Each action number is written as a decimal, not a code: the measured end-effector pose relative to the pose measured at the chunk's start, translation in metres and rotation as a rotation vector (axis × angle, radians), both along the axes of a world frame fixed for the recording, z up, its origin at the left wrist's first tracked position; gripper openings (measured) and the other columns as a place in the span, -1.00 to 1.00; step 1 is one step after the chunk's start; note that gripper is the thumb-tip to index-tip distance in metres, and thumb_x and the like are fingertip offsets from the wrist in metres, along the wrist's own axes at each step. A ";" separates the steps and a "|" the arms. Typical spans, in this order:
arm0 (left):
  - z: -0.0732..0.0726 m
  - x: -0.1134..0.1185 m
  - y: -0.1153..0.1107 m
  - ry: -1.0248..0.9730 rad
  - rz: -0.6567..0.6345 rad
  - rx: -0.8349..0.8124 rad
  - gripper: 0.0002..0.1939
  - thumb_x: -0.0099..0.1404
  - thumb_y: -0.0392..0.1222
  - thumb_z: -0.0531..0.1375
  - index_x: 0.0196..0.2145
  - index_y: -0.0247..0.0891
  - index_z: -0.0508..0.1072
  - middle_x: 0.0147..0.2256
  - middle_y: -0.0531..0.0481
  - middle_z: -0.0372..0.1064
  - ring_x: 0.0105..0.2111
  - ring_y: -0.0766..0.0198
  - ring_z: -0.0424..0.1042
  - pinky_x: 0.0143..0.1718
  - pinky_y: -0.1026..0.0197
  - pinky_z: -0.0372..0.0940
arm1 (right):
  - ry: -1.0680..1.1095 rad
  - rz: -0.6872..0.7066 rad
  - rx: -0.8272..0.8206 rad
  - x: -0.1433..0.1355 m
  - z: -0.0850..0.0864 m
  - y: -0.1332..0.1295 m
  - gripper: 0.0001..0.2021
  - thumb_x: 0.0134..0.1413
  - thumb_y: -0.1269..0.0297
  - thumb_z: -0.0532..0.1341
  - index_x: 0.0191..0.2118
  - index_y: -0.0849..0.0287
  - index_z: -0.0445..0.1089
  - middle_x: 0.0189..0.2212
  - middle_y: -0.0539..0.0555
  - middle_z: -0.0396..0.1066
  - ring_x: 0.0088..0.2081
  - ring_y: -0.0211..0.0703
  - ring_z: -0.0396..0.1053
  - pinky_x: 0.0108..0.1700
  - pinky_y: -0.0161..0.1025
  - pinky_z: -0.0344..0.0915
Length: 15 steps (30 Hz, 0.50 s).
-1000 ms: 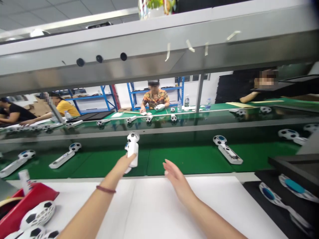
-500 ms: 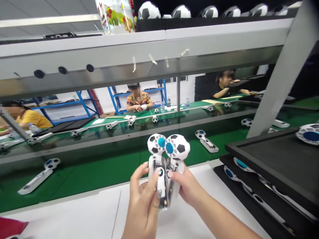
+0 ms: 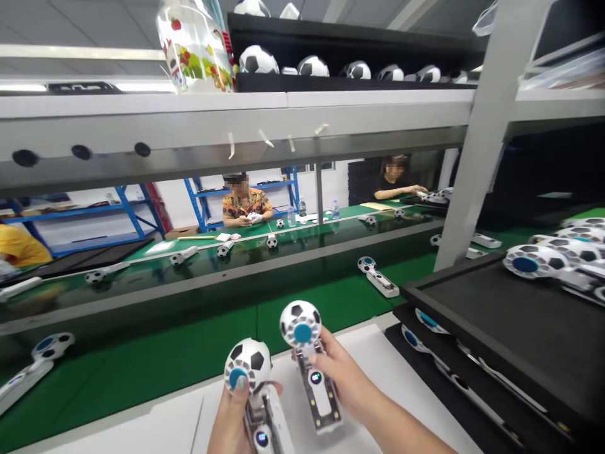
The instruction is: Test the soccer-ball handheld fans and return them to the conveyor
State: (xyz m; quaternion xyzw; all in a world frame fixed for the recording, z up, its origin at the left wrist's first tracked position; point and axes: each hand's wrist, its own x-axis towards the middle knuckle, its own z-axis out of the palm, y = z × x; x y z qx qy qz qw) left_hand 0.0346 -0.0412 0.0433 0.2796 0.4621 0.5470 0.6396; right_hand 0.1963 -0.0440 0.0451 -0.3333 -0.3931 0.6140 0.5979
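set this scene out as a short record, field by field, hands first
left hand: holds a football-patterned device, ball end up
right hand: holds a second device, ball end up
gap: the two held devices are apart
displays: lit on both
beyond the hands: green belt with more devices lying on it
right side: black tray bearing a cluster of devices

Left of the grey post (image 3: 488,120), the bottom edge crops the left hand (image 3: 228,416) and the lower end of the left device (image 3: 259,403). The right device (image 3: 321,397) hides most fingers of the right hand (image 3: 347,378); figures on both displays (image 3: 316,378) are too small to read. Right of the post, stacked devices (image 3: 562,258) run past the right edge.
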 end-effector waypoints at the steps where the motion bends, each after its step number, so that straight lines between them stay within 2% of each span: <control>1: -0.002 -0.001 0.002 0.029 0.005 -0.002 -0.18 -0.17 0.26 0.26 -0.05 -0.29 0.22 -0.41 -0.13 0.44 -0.31 -0.06 0.42 -0.39 0.09 0.34 | 0.109 0.020 -0.045 0.001 -0.004 0.004 -0.54 -0.21 0.12 0.29 -0.14 0.15 0.25 -0.32 0.06 0.38 -0.27 -0.12 0.35 -0.13 -0.12 0.23; 3: -0.005 -0.004 0.008 0.124 0.036 0.033 -0.22 -0.16 0.26 0.25 -0.08 -0.30 0.25 -0.43 -0.12 0.44 -0.35 -0.03 0.43 -0.43 0.12 0.33 | 0.266 0.044 -0.098 0.002 -0.008 0.010 -0.53 -0.20 -0.08 0.23 -0.27 0.22 0.28 -0.46 0.06 0.37 -0.40 -0.16 0.35 -0.23 -0.14 0.26; 5: -0.007 -0.009 0.015 0.259 0.101 0.142 -0.24 -0.16 0.24 0.25 -0.07 -0.27 0.23 -0.44 -0.08 0.42 -0.38 0.03 0.43 -0.44 0.16 0.32 | 0.308 0.016 -0.096 0.002 -0.009 0.017 -0.51 -0.22 -0.14 0.22 -0.34 0.25 0.28 -0.50 0.08 0.37 -0.44 -0.17 0.35 -0.27 -0.18 0.27; 8: -0.008 -0.016 0.025 0.417 0.191 0.343 -0.20 -0.19 0.17 0.30 -0.02 -0.18 0.18 -0.34 -0.06 0.39 -0.40 0.14 0.40 -0.45 0.24 0.31 | 0.269 -0.122 -0.062 0.001 -0.011 0.026 -0.50 -0.27 -0.04 0.30 -0.24 0.22 0.28 -0.38 0.10 0.40 -0.35 -0.15 0.36 -0.23 -0.20 0.25; 11: -0.013 -0.022 0.033 0.431 0.200 0.418 -0.16 -0.20 0.14 0.31 0.02 -0.13 0.13 -0.18 -0.07 0.32 -0.38 0.18 0.38 -0.48 0.29 0.28 | 0.184 -0.233 -0.031 -0.001 -0.020 0.033 -0.40 -0.40 0.06 0.38 -0.14 0.17 0.27 -0.26 0.11 0.40 -0.20 -0.08 0.33 -0.07 -0.14 0.19; 13: -0.022 -0.026 0.037 0.383 0.153 0.450 -0.12 -0.19 0.12 0.32 0.06 -0.11 0.09 -0.11 -0.09 0.28 -0.29 0.14 0.36 -0.38 0.25 0.28 | 0.143 -0.255 0.007 -0.002 -0.028 0.035 -0.35 -0.45 0.11 0.41 -0.10 0.15 0.26 -0.19 0.11 0.38 -0.12 -0.03 0.29 0.02 -0.09 0.11; 15: -0.035 -0.032 0.039 0.359 0.074 0.454 -0.14 -0.17 0.09 0.32 0.06 -0.15 0.10 -0.07 -0.13 0.26 -0.17 0.07 0.32 -0.19 0.18 0.24 | 0.123 -0.239 0.032 -0.002 -0.034 0.036 -0.33 -0.43 0.09 0.40 -0.07 0.14 0.25 -0.13 0.13 0.35 -0.07 0.02 0.27 0.06 -0.04 0.06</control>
